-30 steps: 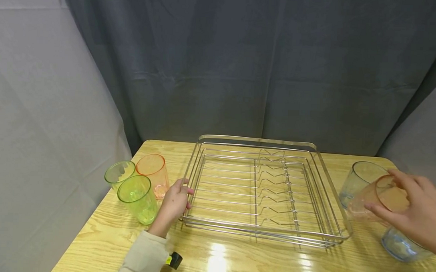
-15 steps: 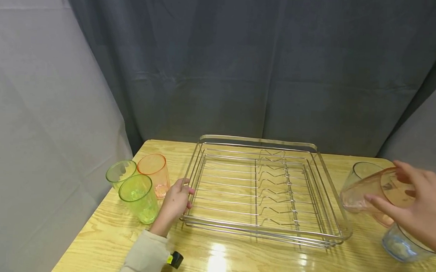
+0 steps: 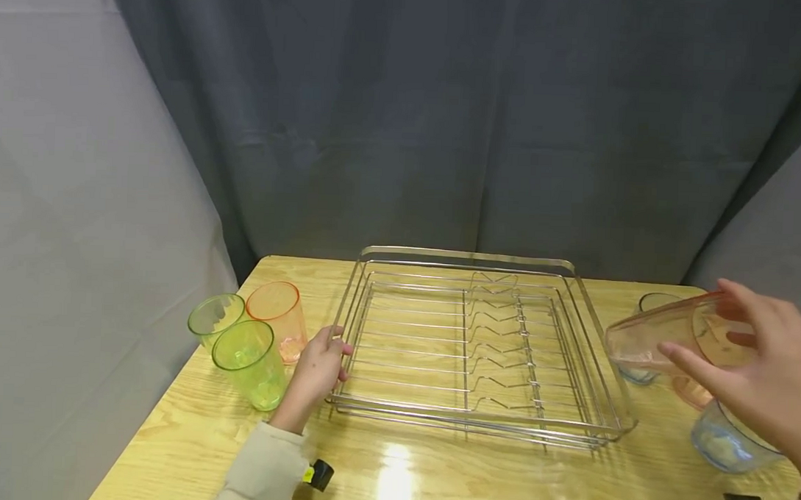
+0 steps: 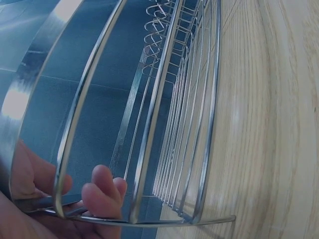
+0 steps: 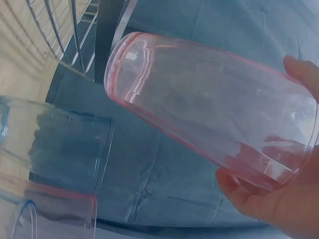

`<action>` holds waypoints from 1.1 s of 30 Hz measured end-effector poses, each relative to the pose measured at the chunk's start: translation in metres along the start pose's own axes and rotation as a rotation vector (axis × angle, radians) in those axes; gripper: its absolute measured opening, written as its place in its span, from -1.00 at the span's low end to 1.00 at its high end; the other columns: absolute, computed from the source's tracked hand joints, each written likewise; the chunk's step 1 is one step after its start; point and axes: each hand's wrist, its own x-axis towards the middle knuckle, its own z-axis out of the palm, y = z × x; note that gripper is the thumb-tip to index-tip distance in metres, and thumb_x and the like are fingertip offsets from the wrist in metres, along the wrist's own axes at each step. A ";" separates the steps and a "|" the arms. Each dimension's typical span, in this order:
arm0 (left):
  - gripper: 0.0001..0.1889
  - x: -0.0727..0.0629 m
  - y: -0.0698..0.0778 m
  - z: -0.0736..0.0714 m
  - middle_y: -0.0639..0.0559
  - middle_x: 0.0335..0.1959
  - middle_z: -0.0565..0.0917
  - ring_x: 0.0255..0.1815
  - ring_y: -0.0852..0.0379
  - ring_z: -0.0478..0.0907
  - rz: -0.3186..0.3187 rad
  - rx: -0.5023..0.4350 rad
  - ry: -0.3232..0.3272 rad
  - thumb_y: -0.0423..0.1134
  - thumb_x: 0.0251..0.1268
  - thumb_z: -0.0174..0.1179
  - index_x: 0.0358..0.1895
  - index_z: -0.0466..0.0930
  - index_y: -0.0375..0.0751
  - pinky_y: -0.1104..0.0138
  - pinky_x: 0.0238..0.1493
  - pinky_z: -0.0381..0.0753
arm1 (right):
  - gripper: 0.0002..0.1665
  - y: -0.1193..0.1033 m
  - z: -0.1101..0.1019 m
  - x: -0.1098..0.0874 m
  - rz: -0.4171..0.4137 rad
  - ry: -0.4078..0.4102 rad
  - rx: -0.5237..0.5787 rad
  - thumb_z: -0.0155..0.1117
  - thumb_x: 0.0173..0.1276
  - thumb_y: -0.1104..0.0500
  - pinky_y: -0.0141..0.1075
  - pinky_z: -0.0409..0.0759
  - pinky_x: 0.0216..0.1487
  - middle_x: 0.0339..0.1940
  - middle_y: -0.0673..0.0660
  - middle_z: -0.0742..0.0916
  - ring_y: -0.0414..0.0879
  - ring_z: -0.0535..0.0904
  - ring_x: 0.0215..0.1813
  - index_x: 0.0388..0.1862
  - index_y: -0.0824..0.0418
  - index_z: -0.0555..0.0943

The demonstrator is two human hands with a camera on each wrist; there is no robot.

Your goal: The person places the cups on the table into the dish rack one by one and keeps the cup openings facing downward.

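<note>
My left hand (image 3: 317, 363) grips the left side of a silver wire dish rack (image 3: 465, 390), fingers curled round its rail; in the left wrist view the fingertips (image 4: 102, 196) show between the bars. My right hand (image 3: 761, 365) holds a clear pink-orange tumbler (image 3: 662, 336) near its rim, thumb on one side and fingers on the other. That tumbler is tipped well over, its base pointing left toward the rack's right edge and raised above the table. Below it stand a clear tumbler (image 5: 75, 144), another pinkish tumbler (image 5: 55, 209) and a blue-tinted tumbler (image 3: 732, 438).
Left of the rack stand two green tumblers, one darker (image 3: 215, 317) and one bright (image 3: 251, 362), plus an orange tumbler (image 3: 279, 319). Everything stands on a wood-grain table (image 3: 472, 480). A dark curtain (image 3: 404, 132) hangs behind it.
My right hand has lifted the pink-orange tumbler and moved it left toward the rack, tipping it further toward horizontal. My left hand keeps its grip on the rack.
</note>
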 end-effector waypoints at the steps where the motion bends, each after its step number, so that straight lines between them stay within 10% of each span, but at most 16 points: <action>1: -0.52 0.001 0.001 0.000 -0.28 0.10 0.60 -0.56 0.14 0.48 0.001 0.000 0.001 -0.25 0.58 -0.30 0.47 0.20 -0.28 0.37 -0.59 0.43 | 0.10 -0.001 0.001 0.000 -0.006 0.013 0.017 0.64 -0.05 0.22 -0.93 0.07 -0.12 0.09 0.50 0.51 -0.40 0.38 0.12 0.47 0.33 0.31; 4: -0.52 0.002 0.001 0.001 -0.29 0.10 0.60 -0.56 0.15 0.48 -0.001 -0.005 0.004 -0.26 0.57 -0.30 0.46 0.20 -0.28 0.39 -0.61 0.41 | 0.11 -0.003 0.002 -0.001 -0.013 0.012 0.034 0.64 -0.07 0.22 -0.95 0.06 -0.08 0.11 0.48 0.52 -0.79 0.10 0.04 0.49 0.29 0.31; 10: -0.52 0.002 -0.001 0.003 -0.29 0.08 0.60 -0.57 0.15 0.47 0.015 -0.008 -0.002 -0.26 0.56 -0.29 0.46 0.20 -0.30 0.44 -0.64 0.39 | 0.16 -0.012 0.004 -0.001 -0.034 -0.043 -0.011 0.69 -0.11 0.11 -0.91 0.10 -0.13 0.11 0.42 0.56 -0.45 0.33 0.03 0.49 0.21 0.33; 14: -0.51 0.002 0.000 0.002 -0.28 0.08 0.61 -0.56 0.14 0.49 0.009 -0.007 -0.003 -0.26 0.56 -0.28 0.46 0.20 -0.29 0.45 -0.63 0.39 | 0.15 -0.021 0.011 -0.001 -0.077 -0.042 0.028 0.70 -0.18 0.20 -0.89 0.15 -0.13 0.09 0.34 0.57 -0.76 0.13 0.01 0.46 0.22 0.37; 33: -0.52 0.001 -0.001 0.000 -0.30 0.06 0.61 -0.58 0.16 0.49 0.024 -0.004 0.012 -0.27 0.55 -0.27 0.45 0.21 -0.33 0.44 -0.64 0.41 | 0.13 -0.038 0.033 0.002 -0.186 -0.071 0.076 0.73 -0.22 0.14 -0.83 0.27 -0.12 0.03 0.27 0.59 -0.80 0.20 -0.03 0.42 0.18 0.42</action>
